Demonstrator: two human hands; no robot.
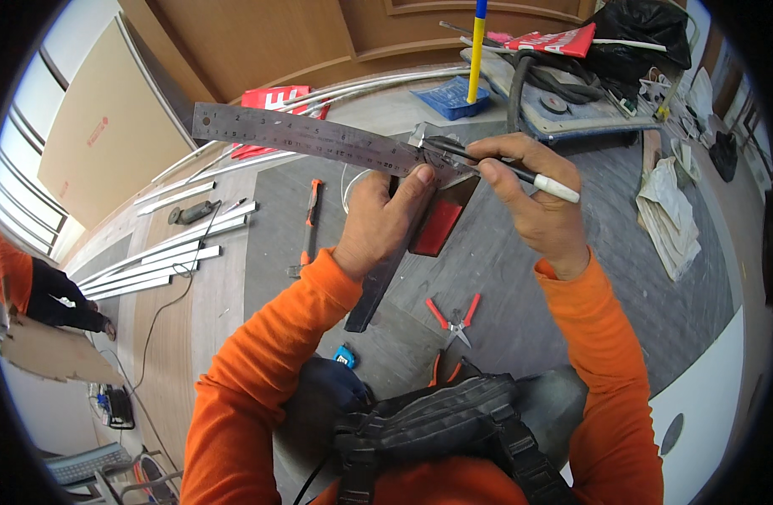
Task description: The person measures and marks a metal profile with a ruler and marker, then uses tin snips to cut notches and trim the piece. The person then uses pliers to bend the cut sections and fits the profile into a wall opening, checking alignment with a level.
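My left hand (378, 215) is closed on a steel ruler (302, 139), its thumb pressed on the face near the right end. A silver metal head, like that of a combination square, sits at that end. Under the same hand a long dark metal strip (378, 290) slants down toward my knees. My right hand (542, 189) grips a black marker pen (557, 187) with a white end, its front close to the ruler's right end. The exact tip is hard to make out. A red flat piece (437, 227) shows beneath, beside the strip.
Red-handled snips (455, 320), orange-handled pliers (447, 370), a blue tape measure (344, 356) and an orange hammer (311, 219) lie on the floor. White metal profiles (159, 265) and a power tool (194, 212) lie left, near another person (33, 282). A blue tray (454, 101) stands ahead.
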